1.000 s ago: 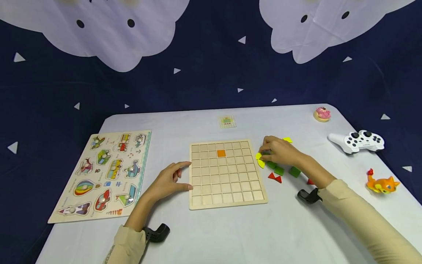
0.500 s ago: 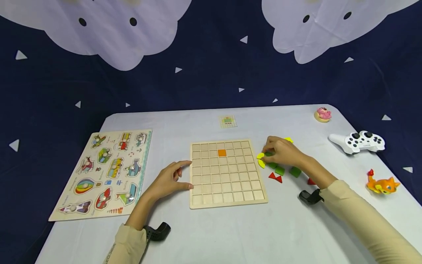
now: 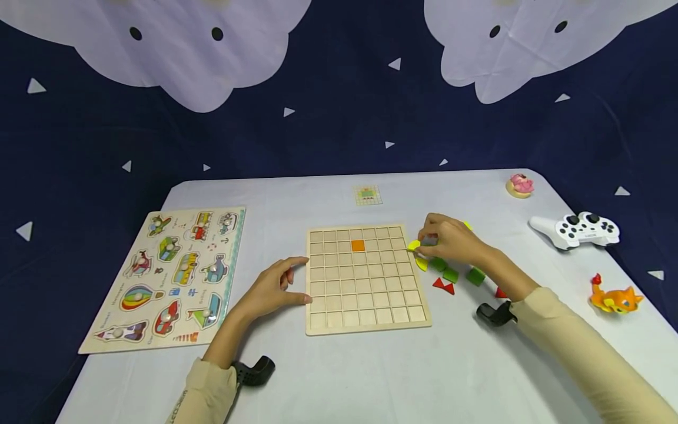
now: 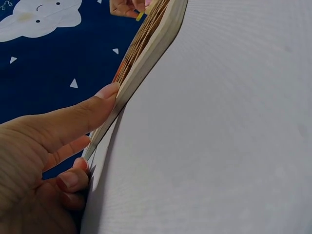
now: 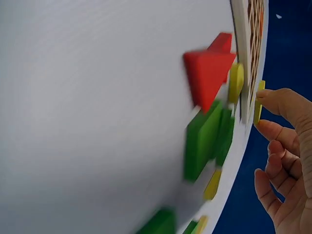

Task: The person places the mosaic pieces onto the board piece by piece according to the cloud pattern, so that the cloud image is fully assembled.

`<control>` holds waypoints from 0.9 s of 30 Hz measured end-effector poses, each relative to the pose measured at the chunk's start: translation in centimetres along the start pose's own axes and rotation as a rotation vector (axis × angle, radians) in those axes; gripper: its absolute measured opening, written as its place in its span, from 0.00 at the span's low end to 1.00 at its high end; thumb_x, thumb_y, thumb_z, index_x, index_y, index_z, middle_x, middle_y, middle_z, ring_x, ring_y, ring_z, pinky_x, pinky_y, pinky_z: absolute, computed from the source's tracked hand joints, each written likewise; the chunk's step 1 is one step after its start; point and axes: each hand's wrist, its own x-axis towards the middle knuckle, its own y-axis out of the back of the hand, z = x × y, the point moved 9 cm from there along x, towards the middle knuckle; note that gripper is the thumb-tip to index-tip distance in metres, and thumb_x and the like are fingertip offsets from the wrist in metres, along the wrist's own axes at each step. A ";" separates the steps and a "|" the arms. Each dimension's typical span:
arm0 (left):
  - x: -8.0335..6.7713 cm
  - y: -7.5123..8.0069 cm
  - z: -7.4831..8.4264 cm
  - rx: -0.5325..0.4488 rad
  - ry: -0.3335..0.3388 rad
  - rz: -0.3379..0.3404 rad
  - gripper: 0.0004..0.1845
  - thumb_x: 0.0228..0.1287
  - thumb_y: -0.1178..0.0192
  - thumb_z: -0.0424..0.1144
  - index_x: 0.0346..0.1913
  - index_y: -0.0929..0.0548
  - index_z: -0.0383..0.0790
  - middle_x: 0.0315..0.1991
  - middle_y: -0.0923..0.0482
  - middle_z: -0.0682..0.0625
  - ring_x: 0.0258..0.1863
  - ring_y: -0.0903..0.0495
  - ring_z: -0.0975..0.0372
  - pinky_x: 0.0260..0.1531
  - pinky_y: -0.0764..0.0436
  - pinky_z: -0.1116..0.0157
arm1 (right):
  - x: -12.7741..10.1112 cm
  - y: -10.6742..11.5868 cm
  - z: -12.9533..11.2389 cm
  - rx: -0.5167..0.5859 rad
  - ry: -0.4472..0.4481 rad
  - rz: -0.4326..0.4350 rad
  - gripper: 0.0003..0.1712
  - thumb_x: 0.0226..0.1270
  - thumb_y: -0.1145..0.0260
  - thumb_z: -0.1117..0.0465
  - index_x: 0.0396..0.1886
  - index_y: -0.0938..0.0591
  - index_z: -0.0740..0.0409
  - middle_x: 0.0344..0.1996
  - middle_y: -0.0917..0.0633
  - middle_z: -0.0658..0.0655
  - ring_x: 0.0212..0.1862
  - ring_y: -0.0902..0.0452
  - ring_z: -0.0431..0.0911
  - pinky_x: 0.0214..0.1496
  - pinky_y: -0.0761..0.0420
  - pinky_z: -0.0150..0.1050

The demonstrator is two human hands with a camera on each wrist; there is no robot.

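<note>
pinching a yellow piece between thumb and fingertips, the right hand hovered at the grid board's three o'clock edge, piece lifted just off the table. at the board's nine o'clock edge the left hand rested, fingers straight and pressed against the wood. green blocks and red triangles lay scattered at four o'clock of the right hand. one orange tile sat in the board's upper rows.

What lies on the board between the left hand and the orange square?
Only bare wooden cells of the grid board lie between the left hand and the orange square, in the head view.
</note>
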 end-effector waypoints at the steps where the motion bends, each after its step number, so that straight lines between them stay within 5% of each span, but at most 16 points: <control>1: 0.0 0.0 0.0 0.000 0.001 0.000 0.43 0.48 0.22 0.43 0.69 0.28 0.40 0.35 0.33 0.49 0.30 0.36 0.61 0.32 0.34 0.65 | 0.3 -0.1 -0.3 0.014 0.005 -0.005 0.09 0.54 0.23 0.57 0.33 0.11 0.57 0.31 0.22 0.50 0.34 0.26 0.44 0.35 0.25 0.38; 27: 0.0 0.1 -0.3 -0.006 0.024 0.008 0.44 0.47 0.21 0.43 0.70 0.29 0.42 0.35 0.33 0.49 0.31 0.36 0.60 0.33 0.34 0.65 | 6.9 -3.7 -8.0 0.057 0.150 -0.079 0.13 0.56 0.23 0.55 0.35 0.11 0.59 0.31 0.24 0.53 0.32 0.33 0.42 0.34 0.29 0.37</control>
